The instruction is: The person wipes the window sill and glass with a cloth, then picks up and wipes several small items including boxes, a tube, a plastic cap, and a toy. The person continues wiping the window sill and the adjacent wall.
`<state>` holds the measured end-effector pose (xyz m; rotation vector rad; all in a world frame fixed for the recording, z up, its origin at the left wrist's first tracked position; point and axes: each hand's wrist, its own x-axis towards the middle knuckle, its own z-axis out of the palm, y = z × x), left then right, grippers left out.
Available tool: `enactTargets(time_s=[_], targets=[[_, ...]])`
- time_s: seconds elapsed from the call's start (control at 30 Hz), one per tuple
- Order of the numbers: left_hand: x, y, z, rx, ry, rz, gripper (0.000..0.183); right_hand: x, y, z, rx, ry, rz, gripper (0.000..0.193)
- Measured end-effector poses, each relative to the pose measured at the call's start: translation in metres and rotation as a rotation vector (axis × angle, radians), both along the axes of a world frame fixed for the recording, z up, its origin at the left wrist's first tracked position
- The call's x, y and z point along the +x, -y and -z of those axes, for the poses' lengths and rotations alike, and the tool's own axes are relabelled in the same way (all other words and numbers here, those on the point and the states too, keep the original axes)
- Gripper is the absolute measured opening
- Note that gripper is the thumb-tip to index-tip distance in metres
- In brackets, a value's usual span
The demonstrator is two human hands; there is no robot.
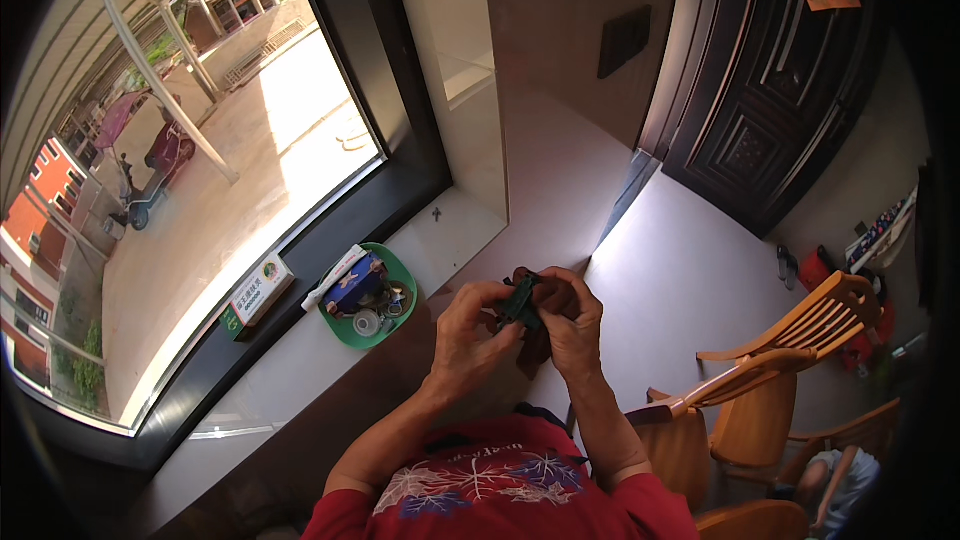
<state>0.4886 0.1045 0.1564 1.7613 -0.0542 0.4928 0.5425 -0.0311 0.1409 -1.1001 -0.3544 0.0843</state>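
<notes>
Both hands meet in front of the person's chest, just right of the green bowl (343,332) that sits on the windowsill (440,240). The left hand (468,325) and the right hand (572,320) are pressed close together around a small dark green part (521,301), each pinching it with the fingertips so that it stands between the two thumbs. The part is too small and too covered by fingers to tell its exact shape. Both forearms rise from the lower edge, out of a red shirt with a pale leaf pattern (480,485).

The green bowl lies on the pale windowsill, left of the hands and close to them but not touching. It holds a blue packet (352,285), a small roll of clear tape (366,323) and some other small items that cannot be made out. A white stick-like object (335,276) leans across the bowl's upper left rim. Further left of the bowl, on the dark window frame, lies a small flat box (256,292) with a white and green face.

Right of the bowl, past the hands, stands a wooden chair (790,360) with a slatted back, on the grey floor. Far above and right of the bowl is a dark panelled door (780,90).
</notes>
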Motion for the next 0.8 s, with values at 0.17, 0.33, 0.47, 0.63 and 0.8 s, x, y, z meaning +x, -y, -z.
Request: enactTargets(time_s=[0.17,0.33,0.47,0.63,0.8], targets=[[-0.026,-0.005,0.005,-0.309,-0.072,0.16,0.051,-0.034,-0.008,0.001,0.216,-0.181,0.196,0.027],[-0.06,-0.019,0.006,-0.186,-0.039,0.176,0.068,-0.063,0.01,-0.012,0.374,-0.132,0.285,0.02],[-0.087,-0.031,0.018,0.107,0.013,0.152,0.075,-0.12,-0.002,-0.013,-0.113,0.113,0.191,0.041],[-0.12,-0.036,0.03,0.329,0.055,0.224,0.074,-0.157,-0.026,0.023,-0.259,0.016,0.367,0.035],[-0.145,-0.042,0.027,-0.202,-0.146,0.414,0.057,-0.17,0.007,0.027,0.232,-0.179,0.674,0.021]])
